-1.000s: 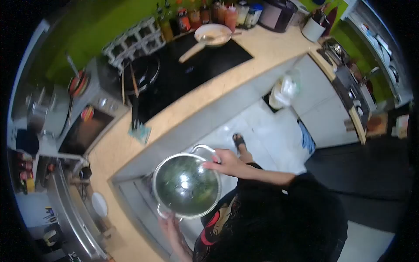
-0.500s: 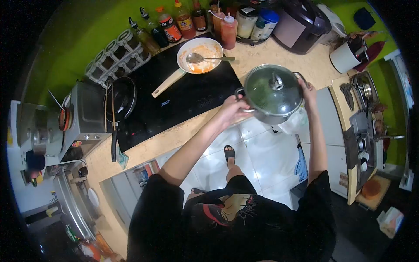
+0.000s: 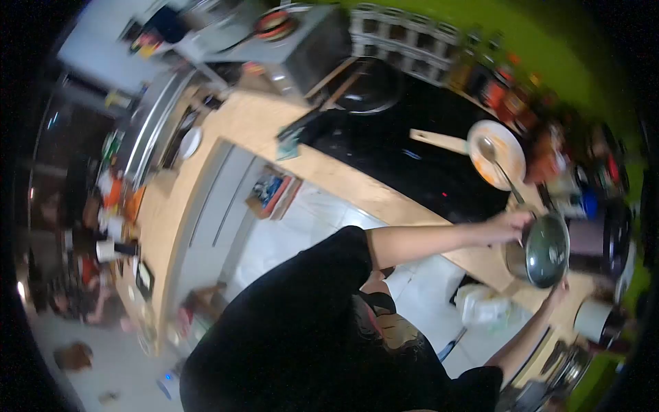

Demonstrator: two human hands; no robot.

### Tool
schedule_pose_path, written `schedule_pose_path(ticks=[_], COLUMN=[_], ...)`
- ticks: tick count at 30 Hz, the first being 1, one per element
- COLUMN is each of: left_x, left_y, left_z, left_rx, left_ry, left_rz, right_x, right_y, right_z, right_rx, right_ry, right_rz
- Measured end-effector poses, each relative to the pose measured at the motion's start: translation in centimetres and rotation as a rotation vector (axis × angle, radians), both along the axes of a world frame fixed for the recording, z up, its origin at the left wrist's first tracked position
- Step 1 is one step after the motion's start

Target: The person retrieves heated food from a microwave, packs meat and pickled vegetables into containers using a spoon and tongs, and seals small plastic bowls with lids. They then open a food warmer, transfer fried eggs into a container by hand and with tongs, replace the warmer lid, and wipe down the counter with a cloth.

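Note:
A lidded cooking pot (image 3: 518, 255) is between my two hands at the right of the view, by the counter edge. Its glass lid (image 3: 547, 253) is on. My left hand (image 3: 511, 228) is closed round the near-side handle. On the opposite side, my right hand (image 3: 559, 294) grips the other handle, its fingers partly hidden and blurred. Close to my left hand, a white frying pan (image 3: 480, 172) with orange residue sits on the black cooktop (image 3: 412, 175). A spoon (image 3: 487, 149) lies in that pan, its handle crossing the rim.
A dark pan (image 3: 374, 93) with chopsticks (image 3: 343, 82) across it is beside the microwave (image 3: 302, 62). Sauce bottles (image 3: 498, 89) and spice jars (image 3: 405, 34) line the wall. A rice cooker (image 3: 597, 237) stands beyond the pot. A plastic bag (image 3: 480, 305) is below the counter.
My view has swung to the left, so the kitchen appears rotated and shifted right. Both hands still hold the pot, which now appears more tilted.

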State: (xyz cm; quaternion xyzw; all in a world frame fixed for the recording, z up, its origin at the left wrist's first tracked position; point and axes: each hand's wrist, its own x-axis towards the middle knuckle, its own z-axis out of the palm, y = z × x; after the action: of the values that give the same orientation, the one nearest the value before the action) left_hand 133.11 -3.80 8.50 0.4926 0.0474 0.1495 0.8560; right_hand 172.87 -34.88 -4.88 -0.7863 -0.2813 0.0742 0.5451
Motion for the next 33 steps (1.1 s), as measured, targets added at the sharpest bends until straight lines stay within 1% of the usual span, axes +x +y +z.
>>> schedule_pose_path(ticks=[1,2,3,4,5,6,7,8,9,10,11,12,13,14,15,16,17,18,19,20,21,23,25,26,27,29,30,31,32,33], left_x=[-3.2,-7.8,-12.3,-18.4,-24.1,-31.2,-38.2,-45.4,-52.9,-59.6,-65.0,-70.0,-74.6,-77.8,-81.2,-83.7,-85.8,-87.3,-88.8,-90.0,-90.9,-92.0,-91.6,-91.1,-90.4,-88.9,-88.0,-87.1,-86.4,-85.6], left_y=[0.7,1.6,1.7,1.9,2.2,1.7,-0.3,-2.0,-4.7,-7.5,-9.9,-12.6,-15.0,-16.5,-18.6,-19.8,-20.7,-21.3,-21.9,-22.2,-22.3,-22.3,-22.4,-22.5,-22.2,-21.5,-20.9,-20.3,-19.9,-19.9], left_z=[1.6,1.8,0.9,-0.7,-4.0,-5.6,-11.6,-12.1,-14.6,-16.3,-18.0,-19.4,-20.4,-21.9,-22.8,-23.5,-24.0,-24.3,-24.5,-24.8,-24.8,-25.0,-25.2,-25.1,-25.2,-25.3,-25.5,-25.5,-25.6,-25.6], left_rx=[0.009,0.166,0.293,0.366,0.596,0.308,0.011,0.213,0.453,0.425,0.332,0.239,0.138,0.063,-0.051,-0.140,-0.224,-0.304,-0.368,-0.420,-0.472,-0.542,-0.593,-0.607,-0.609,-0.593,-0.572,-0.552,-0.540,-0.529], left_ry=[-0.260,-0.018,-0.023,0.051,0.112,0.323,0.404,0.526,0.751,0.954,1.103,1.238,1.345,1.399,1.475,1.511,1.542,1.561,1.575,1.582,1.575,1.574,1.565,1.559,1.547,1.513,1.493,1.473,1.461,1.455], left_rz=[-0.020,-0.037,0.054,0.044,0.057,-0.030,0.016,0.178,0.186,0.222,0.259,0.305,0.353,0.387,0.439,0.472,0.511,0.551,0.591,0.625,0.666,0.744,0.808,0.832,0.848,0.851,0.845,0.842,0.849,0.862], right_x=[-10.8,-15.8,-23.4,-27.6,-34.1,-40.9,-48.0,-54.2,-59.4,-63.5,-65.6,-66.7,-69.6,-70.9,-74.4,-76.2,-76.3,-78.3,-80.6,-81.1,-80.1,-78.2,-76.6,-76.4,-76.3,-75.8,-75.6,-74.4,-75.9,-77.3], right_y=[6.1,8.4,11.6,13.0,15.4,17.4,18.7,20.9,22.6,22.2,21.8,22.0,23.5,25.1,28.7,33.6,38.7,44.4,49.1,53.4,57.7,64.2,67.8,68.6,69.3,69.3,69.3,69.9,68.6,67.2], right_z=[9.0,11.2,13.6,11.8,11.6,9.1,6.6,6.5,6.1,2.0,-2.4,-8.3,-8.6,-8.1,-2.9,-1.9,-3.8,3.4,6.3,8.7,7.9,5.9,3.6,3.0,2.2,1.8,0.8,-0.9,1.1,3.2], right_rx=[-0.514,-0.303,-0.073,0.058,0.065,-0.015,-0.098,-0.312,-0.533,-0.532,-0.757,-0.902,-1.038,-1.067,-1.067,-0.995,-0.676,-0.533,-0.381,-0.206,-0.036,0.019,0.026,0.106,0.226,0.359,0.412,0.468,0.487,0.507], right_ry=[-0.242,-0.511,-0.785,-0.623,-0.660,-0.301,0.059,0.100,0.137,0.173,0.571,0.375,0.179,-0.336,-0.812,-0.413,0.379,0.254,0.993,1.299,1.275,1.293,1.453,1.531,1.540,1.712,1.801,2.043,1.800,1.766], right_rz=[-0.759,-0.787,-0.691,-0.559,-0.325,-0.090,0.123,0.490,0.850,1.112,1.414,1.567,1.713,1.545,1.324,1.267,1.230,1.385,1.017,0.798,0.809,0.582,0.498,0.465,0.485,0.571,0.635,0.855,0.669,0.681])
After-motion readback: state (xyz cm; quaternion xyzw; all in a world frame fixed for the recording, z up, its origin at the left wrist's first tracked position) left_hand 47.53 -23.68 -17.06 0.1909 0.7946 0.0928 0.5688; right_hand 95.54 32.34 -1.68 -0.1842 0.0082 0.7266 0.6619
